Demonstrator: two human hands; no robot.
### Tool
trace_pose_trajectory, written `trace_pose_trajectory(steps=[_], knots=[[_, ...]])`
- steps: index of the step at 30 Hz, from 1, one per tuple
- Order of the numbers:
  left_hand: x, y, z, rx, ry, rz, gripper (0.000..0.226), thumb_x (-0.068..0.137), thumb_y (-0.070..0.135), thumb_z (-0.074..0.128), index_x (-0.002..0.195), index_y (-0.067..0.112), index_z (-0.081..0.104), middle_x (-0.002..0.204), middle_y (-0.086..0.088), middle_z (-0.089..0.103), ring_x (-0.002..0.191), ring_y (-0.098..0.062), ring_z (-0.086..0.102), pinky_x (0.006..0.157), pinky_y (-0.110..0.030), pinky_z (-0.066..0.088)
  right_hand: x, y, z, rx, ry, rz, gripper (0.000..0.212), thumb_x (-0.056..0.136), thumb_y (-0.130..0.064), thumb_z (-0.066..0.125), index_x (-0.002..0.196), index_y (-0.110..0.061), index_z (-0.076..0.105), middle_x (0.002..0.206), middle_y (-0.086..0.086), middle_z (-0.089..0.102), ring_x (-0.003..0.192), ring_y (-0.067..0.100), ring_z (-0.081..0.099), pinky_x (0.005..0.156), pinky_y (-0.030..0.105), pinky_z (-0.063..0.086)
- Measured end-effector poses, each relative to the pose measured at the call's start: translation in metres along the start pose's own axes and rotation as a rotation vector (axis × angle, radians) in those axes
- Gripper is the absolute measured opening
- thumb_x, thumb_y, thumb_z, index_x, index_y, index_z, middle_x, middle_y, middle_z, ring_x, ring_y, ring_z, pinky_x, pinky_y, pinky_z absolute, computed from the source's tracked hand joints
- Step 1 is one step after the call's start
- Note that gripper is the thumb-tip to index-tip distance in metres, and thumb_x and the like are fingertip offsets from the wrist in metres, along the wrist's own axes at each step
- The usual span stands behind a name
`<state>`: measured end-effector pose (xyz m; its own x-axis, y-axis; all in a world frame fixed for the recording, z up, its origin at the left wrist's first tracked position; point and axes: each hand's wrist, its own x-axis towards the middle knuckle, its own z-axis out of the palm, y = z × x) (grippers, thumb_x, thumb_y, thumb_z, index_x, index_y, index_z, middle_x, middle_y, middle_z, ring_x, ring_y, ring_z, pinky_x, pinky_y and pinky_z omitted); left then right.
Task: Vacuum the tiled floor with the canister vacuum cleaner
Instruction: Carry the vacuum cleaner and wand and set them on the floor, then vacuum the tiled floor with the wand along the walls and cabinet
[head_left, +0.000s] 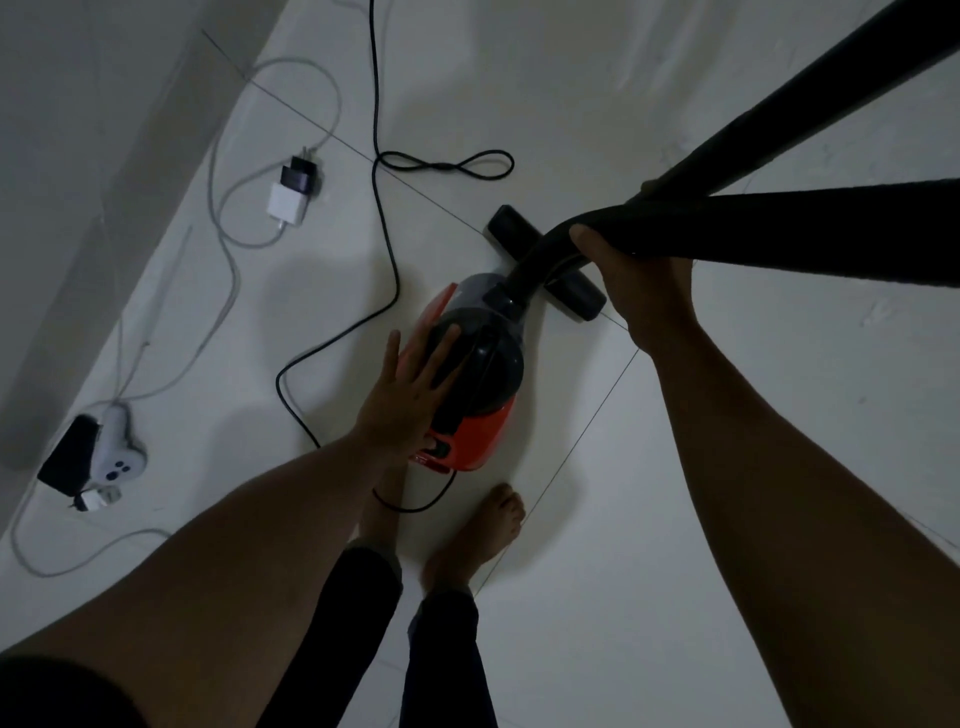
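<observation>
A red and black canister vacuum cleaner (480, 379) stands on the white tiled floor (675, 467) just ahead of my bare feet. My left hand (410, 389) lies flat on the canister's left side, fingers spread, gripping nothing. My right hand (641, 291) is closed around the black hose and wand (779, 223), which run up and off to the right. The black floor nozzle (545, 262) rests on the tiles beyond the canister, partly hidden by the hose. The vacuum's black power cord (384, 218) snakes away to the back.
Against the wall at left lie white and black plug adapters (293, 189) with grey cables. A white power strip with a black charger (98, 457) sits at the near left. My bare feet (483, 535) stand right behind the canister.
</observation>
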<state>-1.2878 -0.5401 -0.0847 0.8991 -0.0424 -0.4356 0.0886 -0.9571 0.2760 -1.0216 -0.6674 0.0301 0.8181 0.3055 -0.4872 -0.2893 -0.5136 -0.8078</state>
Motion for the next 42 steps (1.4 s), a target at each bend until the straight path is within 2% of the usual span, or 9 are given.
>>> trace_pose_trajectory(steps=[7,15,18,22,26,29,33,37,42], knots=[[0.000,0.003,-0.004,0.008,-0.011,-0.020,0.124,0.061,0.060,0.080,0.156,0.011,0.018,0.164,-0.022,0.000,0.149,-0.047,-0.005,0.104,-0.081,0.011,0.002,0.006,-0.002,-0.023,-0.007,-0.030,0.041,0.085,-0.020,0.078,0.103,-0.036,0.044,0.098,-0.024,0.052,0.091,-0.016,0.050,0.076,0.001,0.039],[0.002,-0.014,-0.035,-0.046,-0.060,0.075,0.140,0.052,0.076,0.075,0.160,0.021,0.005,0.166,-0.010,-0.006,0.151,-0.037,0.000,0.109,-0.079,0.011,-0.006,-0.010,-0.025,-0.096,-0.157,-0.081,0.035,0.082,-0.014,0.081,0.108,-0.005,0.060,0.100,-0.002,0.063,0.089,-0.016,0.060,0.079,0.005,0.047],[0.006,-0.017,-0.059,-0.115,-0.135,0.078,0.125,0.062,0.069,0.073,0.158,0.019,0.011,0.166,-0.005,0.005,0.151,-0.032,0.012,0.111,-0.074,0.005,-0.008,-0.020,-0.041,-0.109,-0.232,-0.042,0.026,0.085,0.000,0.074,0.090,-0.019,0.056,0.088,-0.003,0.059,0.075,-0.017,0.060,0.070,0.006,0.048],[0.028,0.006,-0.112,-0.396,-0.098,-0.026,0.084,0.078,0.048,0.062,0.149,0.031,0.022,0.154,-0.001,0.039,0.143,-0.029,0.035,0.114,-0.073,0.010,-0.010,-0.044,-0.069,-0.161,-0.322,-0.024,0.019,0.089,0.016,0.056,0.086,0.001,0.047,0.062,0.005,0.048,0.051,0.002,0.048,0.052,0.014,0.043],[0.055,0.051,-0.186,-0.657,0.181,-0.017,0.085,0.078,0.057,0.066,0.148,0.023,0.032,0.141,0.001,0.049,0.129,-0.018,0.049,0.107,-0.053,0.041,-0.021,-0.078,-0.091,-0.064,-0.265,-0.007,0.045,0.096,-0.003,0.059,0.137,-0.013,0.043,0.115,0.027,0.057,0.086,0.032,0.060,0.074,0.036,0.056],[0.069,0.097,-0.265,-0.748,0.350,0.103,0.095,0.073,0.063,0.073,0.149,0.021,0.034,0.140,0.003,0.047,0.128,-0.013,0.047,0.109,-0.043,0.043,-0.030,-0.111,-0.107,0.096,-0.279,0.050,0.050,0.098,-0.009,0.059,0.145,-0.017,0.042,0.142,0.006,0.051,0.119,0.035,0.054,0.098,0.048,0.049],[0.068,0.153,-0.349,-0.816,0.550,0.302,0.083,0.072,0.054,0.081,0.135,0.009,0.051,0.126,-0.003,0.059,0.119,-0.018,0.054,0.102,-0.043,0.045,-0.033,-0.154,-0.127,0.126,-0.264,-0.041,0.052,0.097,-0.012,0.059,0.146,-0.011,0.041,0.138,0.007,0.056,0.118,0.027,0.062,0.097,0.040,0.052],[0.040,0.189,-0.410,-0.991,0.540,0.279,0.057,0.076,0.041,0.082,0.117,0.008,0.059,0.099,0.000,0.065,0.096,-0.012,0.063,0.085,-0.039,0.054,-0.039,-0.217,-0.153,0.159,-0.258,-0.047,0.059,0.090,0.014,0.058,0.140,-0.015,0.048,0.130,0.001,0.061,0.107,0.013,0.064,0.084,0.027,0.054],[-0.008,0.220,-0.481,-1.168,0.488,0.298,0.037,0.081,0.032,0.079,0.101,0.013,0.054,0.078,0.019,0.050,0.071,-0.001,0.056,0.065,-0.019,0.047,-0.056,-0.302,-0.189,0.233,-0.332,-0.002,0.042,0.104,-0.004,0.041,0.130,-0.031,0.058,0.127,-0.006,0.065,0.117,0.021,0.063,0.073,0.045,0.057]])
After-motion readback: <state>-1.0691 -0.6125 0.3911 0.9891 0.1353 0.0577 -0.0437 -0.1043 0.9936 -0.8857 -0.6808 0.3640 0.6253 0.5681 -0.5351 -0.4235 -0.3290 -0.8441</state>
